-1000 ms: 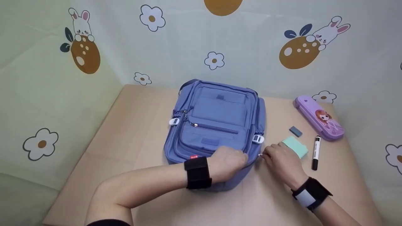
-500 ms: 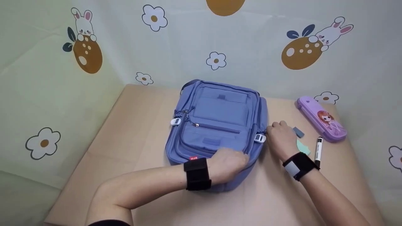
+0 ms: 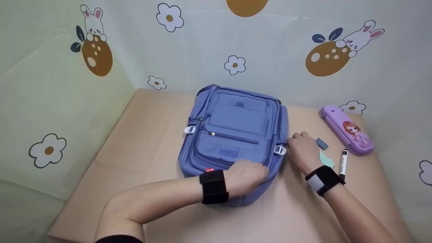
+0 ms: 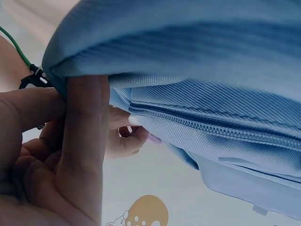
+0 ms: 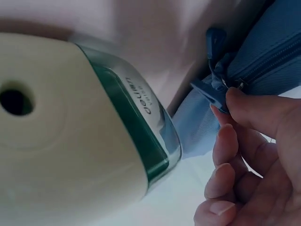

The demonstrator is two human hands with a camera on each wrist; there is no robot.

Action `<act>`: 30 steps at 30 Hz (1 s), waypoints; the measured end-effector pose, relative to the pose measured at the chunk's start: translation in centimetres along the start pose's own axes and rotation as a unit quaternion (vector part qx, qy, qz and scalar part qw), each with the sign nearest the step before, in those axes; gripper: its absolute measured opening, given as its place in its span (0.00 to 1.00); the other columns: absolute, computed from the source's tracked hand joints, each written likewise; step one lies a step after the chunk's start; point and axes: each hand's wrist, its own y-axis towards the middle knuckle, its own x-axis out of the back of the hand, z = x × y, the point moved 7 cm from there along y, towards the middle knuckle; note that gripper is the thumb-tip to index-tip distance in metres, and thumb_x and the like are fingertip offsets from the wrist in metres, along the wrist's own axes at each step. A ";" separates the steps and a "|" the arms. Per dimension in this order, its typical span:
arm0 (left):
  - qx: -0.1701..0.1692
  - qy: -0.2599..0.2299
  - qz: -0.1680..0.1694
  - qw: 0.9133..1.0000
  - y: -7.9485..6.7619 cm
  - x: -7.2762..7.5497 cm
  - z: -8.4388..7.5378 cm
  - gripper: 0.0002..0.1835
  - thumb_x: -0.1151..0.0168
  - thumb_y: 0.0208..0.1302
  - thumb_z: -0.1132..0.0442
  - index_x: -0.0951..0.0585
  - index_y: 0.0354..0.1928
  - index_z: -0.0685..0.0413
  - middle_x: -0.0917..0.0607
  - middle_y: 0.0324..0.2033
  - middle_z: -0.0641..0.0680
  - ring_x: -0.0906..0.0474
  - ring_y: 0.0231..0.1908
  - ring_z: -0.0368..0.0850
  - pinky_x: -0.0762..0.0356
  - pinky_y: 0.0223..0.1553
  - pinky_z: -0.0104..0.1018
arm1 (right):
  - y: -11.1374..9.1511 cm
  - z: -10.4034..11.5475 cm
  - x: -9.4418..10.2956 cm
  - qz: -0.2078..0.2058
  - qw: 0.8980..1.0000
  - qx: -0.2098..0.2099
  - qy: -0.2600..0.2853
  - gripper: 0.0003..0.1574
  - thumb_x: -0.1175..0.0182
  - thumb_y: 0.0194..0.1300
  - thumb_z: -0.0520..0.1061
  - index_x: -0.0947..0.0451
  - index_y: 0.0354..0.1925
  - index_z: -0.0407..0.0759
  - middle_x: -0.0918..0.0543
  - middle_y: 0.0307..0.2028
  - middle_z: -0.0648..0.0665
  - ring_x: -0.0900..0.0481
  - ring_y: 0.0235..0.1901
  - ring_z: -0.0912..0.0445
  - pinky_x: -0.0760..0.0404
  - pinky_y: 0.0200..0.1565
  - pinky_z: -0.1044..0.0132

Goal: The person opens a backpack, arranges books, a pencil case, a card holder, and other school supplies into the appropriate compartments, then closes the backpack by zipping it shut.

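A blue backpack (image 3: 238, 118) lies on its back on the table, front pockets facing up. My left hand (image 3: 248, 177) grips its lower right edge; in the left wrist view, thumb and fingers pinch the fabric beside an edge, with a zipper (image 4: 211, 126) running away from them. At the bag's right side, near a white buckle (image 3: 280, 150), is my right hand (image 3: 303, 152). The right wrist view has its thumb and forefinger pinching a blue zipper pull (image 5: 212, 96) at the end of a zipper track (image 5: 277, 59). Fingertips of the left hand are partly hidden by cloth.
Right of the right hand sit a mint green pencil sharpener (image 3: 326, 160), partly covered by that hand, a grey-blue eraser (image 3: 322, 143), a black-and-white marker (image 3: 343, 163) and a purple pencil case (image 3: 347, 130). Patterned cloth walls (image 3: 202, 44) surround the table (image 3: 148, 135).
My right hand has travelled up the bag's right side, from the lower corner to beside the white buckle, then stayed there. The left hand keeps its grip in the same place.
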 end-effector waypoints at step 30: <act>0.230 -0.095 -0.165 0.954 -7.8 1.8 18.9 0.08 0.38 0.69 0.65 0.13 0.45 0.54 0.13 0.40 0.54 0.16 0.42 0.54 0.18 0.42 0.49 | 3.8 3.8 5.2 -0.081 0.984 0.022 0.158 0.07 0.33 0.67 0.40 0.13 0.42 0.38 0.13 0.39 0.39 0.19 0.41 0.42 0.23 0.44 0.46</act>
